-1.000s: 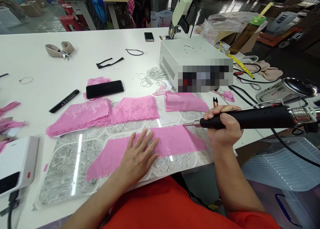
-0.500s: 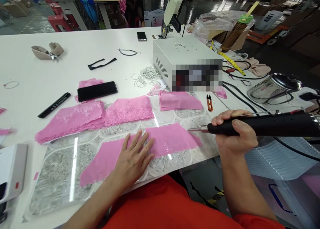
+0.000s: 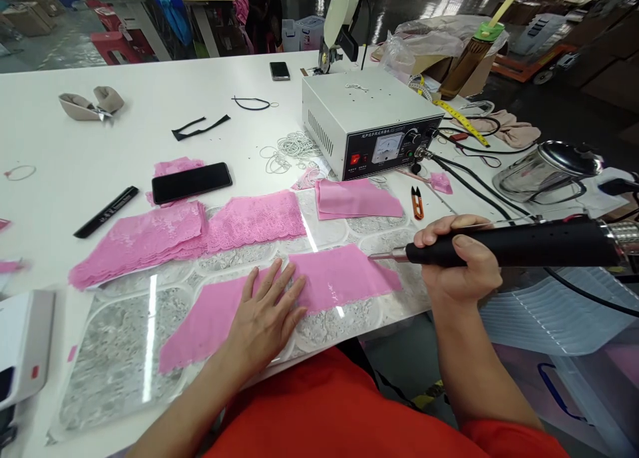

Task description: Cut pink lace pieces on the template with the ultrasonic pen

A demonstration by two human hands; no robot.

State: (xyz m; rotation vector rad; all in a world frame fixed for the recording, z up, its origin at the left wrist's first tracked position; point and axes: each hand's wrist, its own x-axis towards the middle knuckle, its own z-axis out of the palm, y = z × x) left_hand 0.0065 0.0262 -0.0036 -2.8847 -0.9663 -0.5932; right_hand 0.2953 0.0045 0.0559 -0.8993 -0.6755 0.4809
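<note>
So the pink cloth [image 3: 329, 278] lies lower centre of frame, long axis slanting from lower left up to the right. Left hand [image 3: 269, 308] is nearer, flat on top of it, fingers loosely spread, gripping nothing. Right hand [image 3: 462, 265] is off to its right, closed snugly round the black tool [image 3: 529, 243], tip pointing left at the cloth's upper-right edge; can't tell if it's touching.
</note>
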